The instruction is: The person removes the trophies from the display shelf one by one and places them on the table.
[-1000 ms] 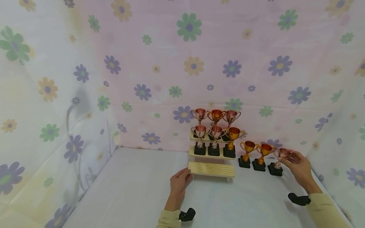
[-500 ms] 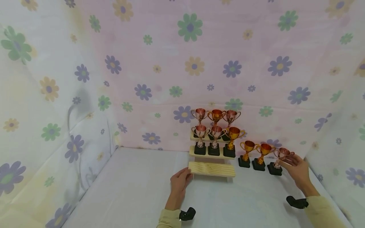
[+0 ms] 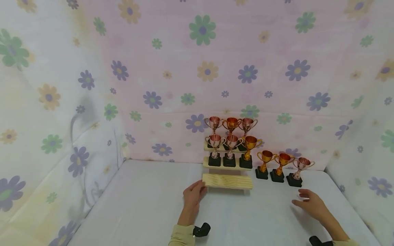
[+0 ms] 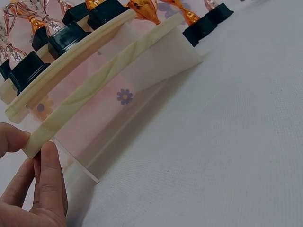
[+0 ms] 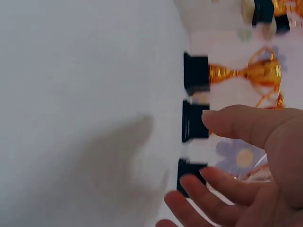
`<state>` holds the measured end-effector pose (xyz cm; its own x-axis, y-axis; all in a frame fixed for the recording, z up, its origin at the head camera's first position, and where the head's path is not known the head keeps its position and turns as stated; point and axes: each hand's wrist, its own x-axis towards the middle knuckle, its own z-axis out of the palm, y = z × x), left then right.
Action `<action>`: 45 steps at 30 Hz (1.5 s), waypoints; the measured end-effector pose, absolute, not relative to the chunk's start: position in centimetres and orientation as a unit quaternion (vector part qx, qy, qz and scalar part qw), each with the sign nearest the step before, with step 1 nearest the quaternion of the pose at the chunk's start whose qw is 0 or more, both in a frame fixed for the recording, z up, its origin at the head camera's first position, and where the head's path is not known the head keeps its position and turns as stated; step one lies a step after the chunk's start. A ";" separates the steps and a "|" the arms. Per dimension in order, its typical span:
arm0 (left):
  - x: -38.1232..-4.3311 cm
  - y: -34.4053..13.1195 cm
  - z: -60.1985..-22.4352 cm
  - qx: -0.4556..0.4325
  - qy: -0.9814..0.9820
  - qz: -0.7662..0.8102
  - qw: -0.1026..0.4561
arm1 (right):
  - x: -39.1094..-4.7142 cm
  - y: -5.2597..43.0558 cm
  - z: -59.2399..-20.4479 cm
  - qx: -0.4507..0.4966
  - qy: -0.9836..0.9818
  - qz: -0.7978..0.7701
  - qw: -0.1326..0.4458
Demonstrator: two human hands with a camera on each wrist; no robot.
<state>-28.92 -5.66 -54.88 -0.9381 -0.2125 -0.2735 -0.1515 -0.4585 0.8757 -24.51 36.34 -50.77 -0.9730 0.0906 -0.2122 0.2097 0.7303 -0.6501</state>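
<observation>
At bench front: left hand (image 3: pixel 193 195) pinching the left end of the wooden stepped stand's (image 3: pixel 227 181) lowest tier; right hand (image 3: pixel 309 202) spread, holding nothing, hovering near three loose trophies (image 3: pixel 279 166) standing in a row just right of the stand; six trophies (image 3: pixel 231 141) on its upper tiers; floral backdrop (image 3: pixel 203 68) behind

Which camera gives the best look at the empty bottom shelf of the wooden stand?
The left wrist view: the bottom shelf fills the frame, its end pinched by the left hand. The head view shows it small; the right wrist view doesn't show it.
</observation>
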 end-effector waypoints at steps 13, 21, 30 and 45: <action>-29.4 -5.8 -55.4 0.185 -0.514 -0.837 0.029 | -23.3 28.6 -45.5 -0.101 0.922 -0.370 -0.050; -29.3 -5.5 -55.3 0.188 -0.520 -0.833 0.032 | -25.2 24.2 -43.0 -0.130 0.882 -0.401 -0.212; -29.1 -5.4 -55.6 0.189 -0.518 -0.834 0.025 | -28.1 21.9 -40.6 -0.096 0.828 -0.483 -0.268; -29.0 -5.5 -55.4 0.175 -0.520 -0.835 0.028 | -32.0 20.6 -40.6 -0.078 0.810 -0.544 -0.205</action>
<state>-28.97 -5.48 -55.44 -0.9370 -0.2287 -0.2642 -0.1360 -0.4576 0.8787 -31.99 20.65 -40.58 -0.9034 0.0970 0.4178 -0.3500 0.3963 -0.8488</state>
